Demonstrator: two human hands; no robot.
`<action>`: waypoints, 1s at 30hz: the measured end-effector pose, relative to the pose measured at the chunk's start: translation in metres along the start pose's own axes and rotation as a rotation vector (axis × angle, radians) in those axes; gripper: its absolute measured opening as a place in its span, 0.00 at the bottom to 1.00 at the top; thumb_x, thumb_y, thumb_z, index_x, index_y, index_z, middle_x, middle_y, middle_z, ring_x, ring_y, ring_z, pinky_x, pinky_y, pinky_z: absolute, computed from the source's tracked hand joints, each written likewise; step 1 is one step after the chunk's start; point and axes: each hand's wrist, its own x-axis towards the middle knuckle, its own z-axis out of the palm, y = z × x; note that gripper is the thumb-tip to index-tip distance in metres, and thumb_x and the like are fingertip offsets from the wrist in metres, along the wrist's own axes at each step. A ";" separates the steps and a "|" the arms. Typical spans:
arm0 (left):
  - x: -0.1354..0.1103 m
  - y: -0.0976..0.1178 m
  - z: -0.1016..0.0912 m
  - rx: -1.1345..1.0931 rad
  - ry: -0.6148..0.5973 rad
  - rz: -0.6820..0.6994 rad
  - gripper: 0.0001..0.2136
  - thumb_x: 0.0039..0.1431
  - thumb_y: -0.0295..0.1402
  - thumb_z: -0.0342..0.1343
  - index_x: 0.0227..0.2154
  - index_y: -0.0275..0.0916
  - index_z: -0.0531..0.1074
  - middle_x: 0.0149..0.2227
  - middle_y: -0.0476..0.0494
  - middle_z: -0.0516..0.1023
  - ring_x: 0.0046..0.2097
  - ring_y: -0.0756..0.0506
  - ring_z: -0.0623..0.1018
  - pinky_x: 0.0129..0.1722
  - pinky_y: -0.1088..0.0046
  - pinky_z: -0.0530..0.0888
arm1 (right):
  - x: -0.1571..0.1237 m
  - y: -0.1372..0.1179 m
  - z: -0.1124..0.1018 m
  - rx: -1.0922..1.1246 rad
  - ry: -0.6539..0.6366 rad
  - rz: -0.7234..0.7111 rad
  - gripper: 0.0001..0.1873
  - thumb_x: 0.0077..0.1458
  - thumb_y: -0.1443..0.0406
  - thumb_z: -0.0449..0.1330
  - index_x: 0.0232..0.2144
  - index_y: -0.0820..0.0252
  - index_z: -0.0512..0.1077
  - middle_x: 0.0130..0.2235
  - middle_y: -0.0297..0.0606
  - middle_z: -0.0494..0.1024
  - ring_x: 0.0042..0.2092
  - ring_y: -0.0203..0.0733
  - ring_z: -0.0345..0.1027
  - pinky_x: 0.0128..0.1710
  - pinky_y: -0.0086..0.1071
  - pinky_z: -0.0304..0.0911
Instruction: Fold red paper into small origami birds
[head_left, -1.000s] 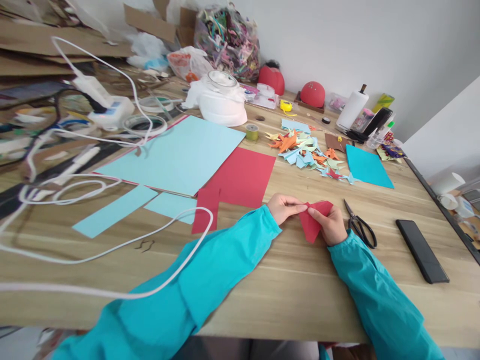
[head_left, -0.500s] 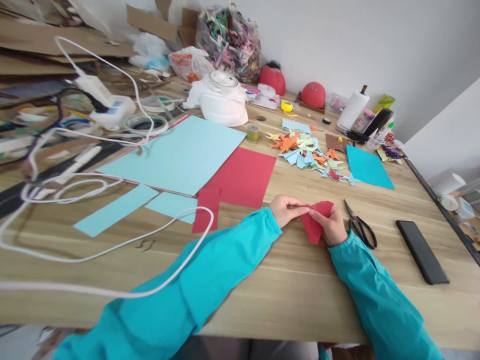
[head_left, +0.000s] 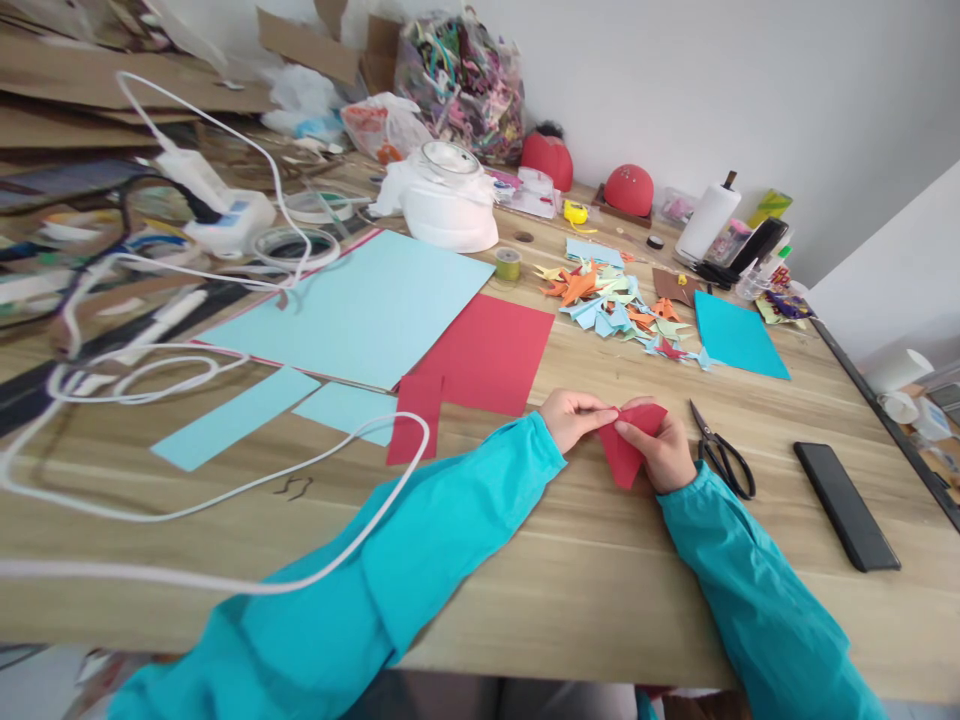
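A small folded red paper lies on the wooden table between my two hands. My left hand pinches its left corner with closed fingers. From the other side my right hand grips the same paper, fingertips meeting the left hand's at the fold. Both arms wear turquoise sleeves. Black scissors lie just right of my right hand.
A black phone lies at the right. A red sheet and a large light-blue sheet lie left of my hands, with blue strips. A heap of folded paper shapes and a teal square sit behind. White cables loop at left.
Both hands stay on the red paper with only slight finger shifts at the fold. The view has drifted a little.
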 end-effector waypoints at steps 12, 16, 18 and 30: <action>0.001 -0.003 0.002 0.009 0.026 0.001 0.15 0.37 0.42 0.65 0.24 0.34 0.78 0.23 0.45 0.78 0.29 0.48 0.74 0.32 0.73 0.70 | -0.001 0.000 0.000 0.025 -0.004 0.034 0.13 0.40 0.59 0.68 0.30 0.55 0.72 0.30 0.32 0.74 0.29 0.37 0.66 0.31 0.32 0.63; 0.000 -0.003 0.003 0.008 0.032 0.018 0.13 0.38 0.40 0.64 0.23 0.34 0.78 0.23 0.46 0.78 0.28 0.48 0.74 0.32 0.73 0.70 | -0.002 0.000 0.001 0.054 -0.004 0.086 0.13 0.40 0.58 0.67 0.30 0.55 0.72 0.28 0.31 0.74 0.28 0.37 0.66 0.30 0.32 0.62; 0.000 -0.003 0.003 0.004 0.024 0.016 0.12 0.39 0.40 0.64 0.23 0.34 0.78 0.23 0.46 0.78 0.28 0.48 0.74 0.32 0.73 0.70 | -0.002 0.000 0.001 0.060 -0.006 0.094 0.12 0.41 0.58 0.67 0.28 0.56 0.71 0.26 0.31 0.73 0.27 0.36 0.65 0.28 0.31 0.61; -0.001 -0.002 0.004 -0.010 0.026 0.015 0.08 0.41 0.34 0.62 0.22 0.34 0.77 0.22 0.47 0.76 0.26 0.50 0.72 0.29 0.75 0.68 | -0.002 0.001 0.000 0.057 0.003 0.074 0.12 0.44 0.58 0.65 0.24 0.58 0.69 0.22 0.29 0.69 0.24 0.33 0.61 0.24 0.28 0.56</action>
